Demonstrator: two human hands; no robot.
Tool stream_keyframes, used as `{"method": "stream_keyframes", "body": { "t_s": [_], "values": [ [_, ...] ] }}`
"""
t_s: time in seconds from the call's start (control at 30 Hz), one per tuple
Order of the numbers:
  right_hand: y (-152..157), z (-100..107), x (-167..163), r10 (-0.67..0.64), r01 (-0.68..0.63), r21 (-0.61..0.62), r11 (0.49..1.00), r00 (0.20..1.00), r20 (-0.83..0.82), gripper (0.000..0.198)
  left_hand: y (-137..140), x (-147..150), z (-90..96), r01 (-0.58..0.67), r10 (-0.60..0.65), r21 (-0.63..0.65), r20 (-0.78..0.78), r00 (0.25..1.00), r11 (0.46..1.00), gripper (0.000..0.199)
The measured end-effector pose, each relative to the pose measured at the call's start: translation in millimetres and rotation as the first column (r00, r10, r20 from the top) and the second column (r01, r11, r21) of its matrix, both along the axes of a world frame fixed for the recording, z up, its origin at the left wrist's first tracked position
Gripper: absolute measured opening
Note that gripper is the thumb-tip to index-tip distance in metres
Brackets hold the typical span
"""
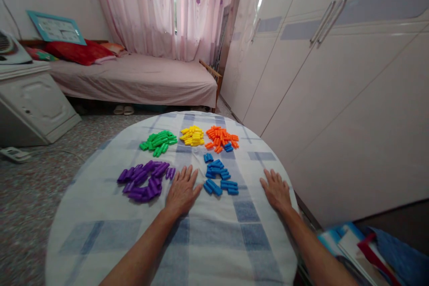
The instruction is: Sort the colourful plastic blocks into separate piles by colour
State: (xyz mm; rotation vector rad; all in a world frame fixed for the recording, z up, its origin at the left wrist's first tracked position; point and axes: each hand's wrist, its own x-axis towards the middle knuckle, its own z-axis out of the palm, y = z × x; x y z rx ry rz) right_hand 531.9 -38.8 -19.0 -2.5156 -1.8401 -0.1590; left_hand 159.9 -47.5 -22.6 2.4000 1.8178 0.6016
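Observation:
Small plastic pieces lie on a round table in piles sorted by colour. My left hand [182, 191] rests flat on the cloth with fingers spread, between the purple pieces [145, 192] and the blue pieces [216, 169]. Its fingertips are close to a few purple pieces at that pile's right edge. Out by the table's right edge, my right hand [276, 191] lies flat and open, holding nothing. Farther back are the green pieces [160, 140], the yellow pieces [192, 136] and the orange pieces [221, 137]. A couple of blue pieces touch the front of the orange pile.
A blue-and-white checked tablecloth [214, 241] covers the table. Behind it stands a bed [140, 76] before pink curtains [144, 13]. White wardrobe doors [328, 98] rise close on the right, with books [358, 254] below. A white cabinet [36, 103] is at left.

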Motion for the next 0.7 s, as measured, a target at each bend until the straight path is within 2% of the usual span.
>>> {"method": "stream_keyframes", "body": {
  "t_s": [0.07,0.13,0.23,0.27,0.33,0.4,0.47,0.53,0.6,0.7],
  "values": [
    [-5,-2,-5,0.037,-0.037,0.004,0.999,0.999,0.01,0.059,-9,-1,1.7,0.003,-0.003,-0.001,0.017,1.0,1.0,0.053],
    [-8,-2,-6,0.022,-0.022,-0.005,1.0,1.0,0.012,0.06,-17,-7,7.1,0.028,-0.027,-0.022,0.051,0.998,0.999,0.049],
    [-8,-2,-4,0.012,-0.012,-0.006,1.0,1.0,0.025,0.06,-24,-37,22.7,0.072,-0.078,0.044,0.162,0.984,0.996,0.035],
    [-8,-2,-4,0.013,-0.013,-0.002,1.0,0.999,0.029,0.06,-24,-54,28.3,0.041,-0.063,0.11,0.204,0.977,0.993,0.034],
    [-7,-4,-2,0.02,-0.021,0.014,1.0,0.999,0.037,0.06,-18,-94,36.2,-0.132,0.056,0.261,0.279,0.959,0.956,0.036],
    [-6,-7,0,0.027,-0.029,0.038,0.999,0.999,0.047,0.06,-8,-134,36.4,-0.32,0.221,0.295,0.325,0.92,0.9,0.041],
    [-5,-12,2,0.034,-0.038,0.059,0.998,0.998,0.061,0.06,3,-165,29.6,-0.34,0.262,0.211,0.326,0.908,0.916,0.045],
    [-4,-17,5,0.04,-0.046,0.073,0.996,0.996,0.077,0.06,14,-177,20.9,-0.322,0.269,0.082,0.381,0.885,0.943,0.049],
    [-2,-21,8,0.039,-0.046,0.082,0.996,0.995,0.093,0.06,21,-171,15.3,-0.283,0.262,-0.021,0.45,0.854,0.959,0.051],
    [0,-25,11,0.035,-0.045,0.097,0.994,0.993,0.109,0.059,25,-137,14.7,-0.191,0.196,-0.065,0.526,0.827,0.979,0.049]
  ]
}}
